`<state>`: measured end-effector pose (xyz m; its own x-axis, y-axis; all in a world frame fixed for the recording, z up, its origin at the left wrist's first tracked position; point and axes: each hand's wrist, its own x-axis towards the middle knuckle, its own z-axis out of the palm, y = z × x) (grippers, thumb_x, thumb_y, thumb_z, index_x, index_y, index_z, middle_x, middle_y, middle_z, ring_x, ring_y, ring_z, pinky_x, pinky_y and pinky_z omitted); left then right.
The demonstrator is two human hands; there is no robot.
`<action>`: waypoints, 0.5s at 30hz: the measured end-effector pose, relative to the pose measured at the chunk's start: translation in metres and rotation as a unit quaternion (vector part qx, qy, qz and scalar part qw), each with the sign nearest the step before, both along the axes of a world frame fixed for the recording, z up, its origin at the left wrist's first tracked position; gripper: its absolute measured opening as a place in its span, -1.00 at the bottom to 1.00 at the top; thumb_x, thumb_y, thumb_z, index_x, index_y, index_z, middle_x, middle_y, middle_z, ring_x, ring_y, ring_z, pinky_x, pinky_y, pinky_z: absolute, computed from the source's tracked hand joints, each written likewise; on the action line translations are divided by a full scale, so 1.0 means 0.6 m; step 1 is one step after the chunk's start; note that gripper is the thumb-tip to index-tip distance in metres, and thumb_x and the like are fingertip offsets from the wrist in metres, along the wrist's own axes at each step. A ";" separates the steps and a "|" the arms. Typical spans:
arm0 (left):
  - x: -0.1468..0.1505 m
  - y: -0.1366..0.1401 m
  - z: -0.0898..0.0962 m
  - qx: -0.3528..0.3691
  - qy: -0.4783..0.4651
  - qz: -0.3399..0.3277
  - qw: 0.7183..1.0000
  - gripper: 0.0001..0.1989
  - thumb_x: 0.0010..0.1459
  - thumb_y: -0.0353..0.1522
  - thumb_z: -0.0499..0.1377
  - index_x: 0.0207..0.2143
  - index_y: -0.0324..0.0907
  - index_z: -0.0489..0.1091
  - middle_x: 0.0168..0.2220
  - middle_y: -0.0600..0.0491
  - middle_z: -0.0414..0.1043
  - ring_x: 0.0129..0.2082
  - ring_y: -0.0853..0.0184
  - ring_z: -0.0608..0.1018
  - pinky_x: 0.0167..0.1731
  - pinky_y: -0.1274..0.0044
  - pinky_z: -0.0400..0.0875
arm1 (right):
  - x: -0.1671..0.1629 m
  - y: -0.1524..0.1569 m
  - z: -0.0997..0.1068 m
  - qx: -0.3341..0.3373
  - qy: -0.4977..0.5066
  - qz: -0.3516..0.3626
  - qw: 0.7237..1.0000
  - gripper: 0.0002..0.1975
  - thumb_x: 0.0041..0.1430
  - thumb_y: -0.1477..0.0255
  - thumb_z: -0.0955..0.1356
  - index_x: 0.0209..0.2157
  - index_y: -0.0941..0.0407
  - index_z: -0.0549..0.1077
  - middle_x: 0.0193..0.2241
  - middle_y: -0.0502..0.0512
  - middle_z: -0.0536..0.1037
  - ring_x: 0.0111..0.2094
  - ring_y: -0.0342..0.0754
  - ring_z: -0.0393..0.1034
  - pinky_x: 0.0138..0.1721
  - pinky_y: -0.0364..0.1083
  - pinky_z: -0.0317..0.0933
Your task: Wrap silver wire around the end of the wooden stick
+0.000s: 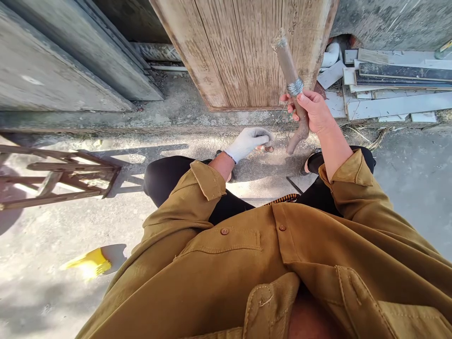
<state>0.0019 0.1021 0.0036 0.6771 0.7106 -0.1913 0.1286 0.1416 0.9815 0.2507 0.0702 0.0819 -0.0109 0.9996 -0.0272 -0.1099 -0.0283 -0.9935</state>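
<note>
My right hand (310, 110) is bare and closed around a crooked wooden branch (287, 61), which is tilted, with its bent end downward. Several turns of thin silvery wire (295, 86) are wound about the branch just above my thumb. A fine strand runs from there down toward my left hand (249, 145), which wears a white glove. Its fingers are curled and pinch the strand. A short brown stub (269, 149) shows beside the gloved fingers; whether it is held cannot be made out.
A plank door panel (240, 52) stands in front of me on a concrete ledge. Boards and tiles (391, 103) are piled at right. A wooden stool (60, 176) lies at left, with a yellow object (90, 263) on the ground nearer. A thin dark rod (294, 185) is between my legs.
</note>
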 end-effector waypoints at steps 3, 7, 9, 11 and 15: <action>-0.004 -0.003 0.015 -0.022 -0.013 -0.056 0.998 -0.78 0.10 -0.25 0.34 -0.29 -0.23 0.60 -0.45 0.04 0.54 -0.43 0.32 0.59 -0.35 0.46 0.50 | 0.010 0.011 -0.012 -0.041 -0.085 -0.060 0.994 -0.48 0.23 -0.10 0.50 -0.20 0.09 0.49 0.01 0.24 0.64 -0.28 -0.04 0.45 -0.42 -0.09 0.28; -0.008 -0.009 0.043 -0.042 0.018 -0.110 0.993 -0.79 0.17 -0.24 0.30 -0.29 -0.21 0.58 -0.55 0.10 0.40 -0.59 0.38 0.46 -0.56 0.53 0.34 | 0.009 0.016 -0.027 -0.113 -0.351 -0.047 0.928 -0.75 0.41 0.24 0.46 -0.26 0.13 0.50 -0.26 0.23 0.58 -0.24 0.08 0.48 -0.23 0.02 0.36; -0.011 -0.007 0.055 -0.030 0.056 -0.106 0.992 -0.80 0.16 -0.26 0.29 -0.28 -0.22 0.59 -0.57 0.13 0.36 -0.63 0.44 0.35 -0.60 0.57 0.24 | 0.003 0.013 -0.027 -0.136 -0.522 0.017 0.842 -0.82 0.42 0.36 0.46 -0.26 0.16 0.52 -0.29 0.24 0.57 -0.21 0.12 0.49 -0.15 0.04 0.34; -0.016 -0.003 0.061 0.005 0.093 -0.097 0.991 -0.79 0.12 -0.27 0.28 -0.29 -0.22 0.60 -0.56 0.13 0.38 -0.60 0.46 0.34 -0.58 0.58 0.23 | -0.002 0.008 -0.023 -0.155 -0.610 0.126 0.767 -0.86 0.38 0.41 0.47 -0.27 0.19 0.56 -0.32 0.24 0.57 -0.25 0.10 0.47 -0.19 0.02 0.28; -0.025 0.006 0.062 0.069 0.120 -0.108 0.985 -0.77 0.01 -0.25 0.29 -0.35 -0.22 0.61 -0.43 0.10 0.55 -0.43 0.40 0.50 -0.42 0.58 0.38 | -0.002 -0.004 -0.014 -0.207 -0.546 0.439 0.683 -0.88 0.31 0.42 0.49 -0.32 0.16 0.62 -0.52 0.01 0.49 -0.44 -0.07 0.35 -0.30 -0.07 0.14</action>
